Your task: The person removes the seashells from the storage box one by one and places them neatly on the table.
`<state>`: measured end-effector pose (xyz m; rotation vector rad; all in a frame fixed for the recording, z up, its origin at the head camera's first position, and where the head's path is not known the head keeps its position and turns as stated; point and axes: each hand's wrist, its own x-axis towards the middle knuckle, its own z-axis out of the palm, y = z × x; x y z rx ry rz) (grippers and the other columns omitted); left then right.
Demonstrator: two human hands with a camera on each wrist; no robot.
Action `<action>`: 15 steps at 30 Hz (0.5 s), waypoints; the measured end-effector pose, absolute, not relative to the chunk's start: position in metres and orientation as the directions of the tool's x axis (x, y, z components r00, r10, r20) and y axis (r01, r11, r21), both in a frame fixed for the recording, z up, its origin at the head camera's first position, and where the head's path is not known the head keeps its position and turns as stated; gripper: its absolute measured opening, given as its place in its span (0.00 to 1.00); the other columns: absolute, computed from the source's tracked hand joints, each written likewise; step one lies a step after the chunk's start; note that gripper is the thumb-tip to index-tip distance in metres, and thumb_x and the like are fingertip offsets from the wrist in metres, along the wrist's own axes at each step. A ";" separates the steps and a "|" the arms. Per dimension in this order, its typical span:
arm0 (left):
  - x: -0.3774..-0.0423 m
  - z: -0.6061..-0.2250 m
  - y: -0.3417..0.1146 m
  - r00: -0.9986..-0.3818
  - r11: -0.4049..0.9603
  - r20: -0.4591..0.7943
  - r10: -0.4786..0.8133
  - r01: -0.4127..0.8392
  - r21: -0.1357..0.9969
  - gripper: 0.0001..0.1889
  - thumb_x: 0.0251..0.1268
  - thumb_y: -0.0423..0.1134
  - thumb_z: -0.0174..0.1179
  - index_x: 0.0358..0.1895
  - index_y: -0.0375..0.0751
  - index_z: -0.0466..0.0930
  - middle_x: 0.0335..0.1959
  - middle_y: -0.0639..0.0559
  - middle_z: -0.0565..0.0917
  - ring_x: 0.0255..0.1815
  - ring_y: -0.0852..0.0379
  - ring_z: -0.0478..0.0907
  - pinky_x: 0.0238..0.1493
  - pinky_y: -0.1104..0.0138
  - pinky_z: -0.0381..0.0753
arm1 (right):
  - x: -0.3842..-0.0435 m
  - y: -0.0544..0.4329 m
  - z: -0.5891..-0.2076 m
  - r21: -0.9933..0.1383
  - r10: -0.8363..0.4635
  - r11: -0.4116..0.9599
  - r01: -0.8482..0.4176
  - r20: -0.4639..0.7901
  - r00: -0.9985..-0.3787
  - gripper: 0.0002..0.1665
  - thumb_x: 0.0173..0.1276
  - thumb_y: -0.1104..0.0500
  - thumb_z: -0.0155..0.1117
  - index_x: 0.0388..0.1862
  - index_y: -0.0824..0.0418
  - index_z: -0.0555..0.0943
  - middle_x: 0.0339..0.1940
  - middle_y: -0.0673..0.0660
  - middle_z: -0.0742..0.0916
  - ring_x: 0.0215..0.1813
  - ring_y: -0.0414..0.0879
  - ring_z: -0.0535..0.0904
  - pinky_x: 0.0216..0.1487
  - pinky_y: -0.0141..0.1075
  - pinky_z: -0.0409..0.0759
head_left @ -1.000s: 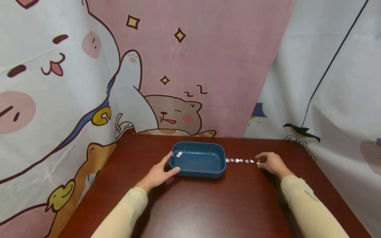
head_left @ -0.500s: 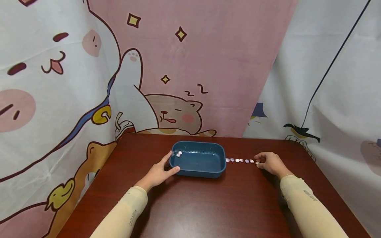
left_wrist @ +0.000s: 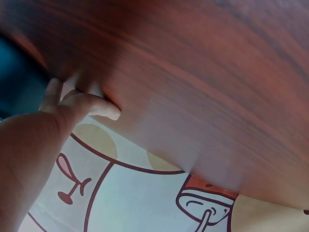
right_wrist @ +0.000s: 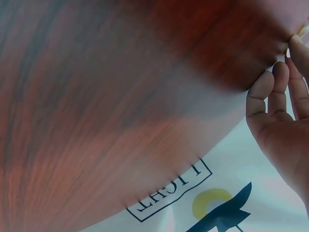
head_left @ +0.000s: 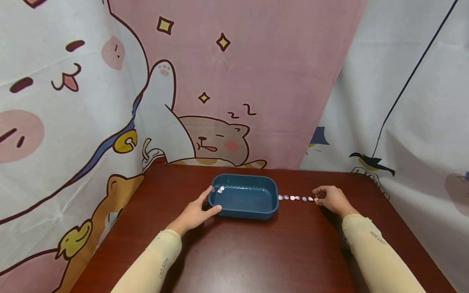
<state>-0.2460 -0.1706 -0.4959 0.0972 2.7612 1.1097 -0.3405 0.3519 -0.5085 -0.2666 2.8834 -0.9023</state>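
A dark blue rectangular tray stands on the table. My left hand rests spread at its left end, fingers along the side and thumb at the near corner. In the left wrist view the left fingers look extended beside the tray. To the tray's right runs a row of several small white and purplish seashells. At the row's right end my right hand pinches a pale seashell between thumb and fingertips, close over the table. In the right wrist view that pale shell shows only partly.
A few whitish seashells lie inside the tray at its left end. The reddish-brown wooden table has a glossy top. A cartoon-printed cloth hangs behind it and along both sides.
My right hand has shifted slightly left, bringing the pale seashell up close to the end of the row. The left hand and the tray have stayed put.
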 end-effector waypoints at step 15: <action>-0.252 -0.494 -0.168 -0.985 0.747 -0.123 0.122 0.009 0.665 0.51 0.68 0.73 0.63 0.88 0.65 0.49 0.79 0.41 0.75 0.80 0.35 0.71 0.76 0.31 0.68 | -0.349 0.160 -0.440 -0.567 -0.414 0.712 -0.413 0.136 -0.900 0.19 0.78 0.57 0.69 0.62 0.63 0.87 0.59 0.63 0.91 0.60 0.59 0.87 0.63 0.55 0.85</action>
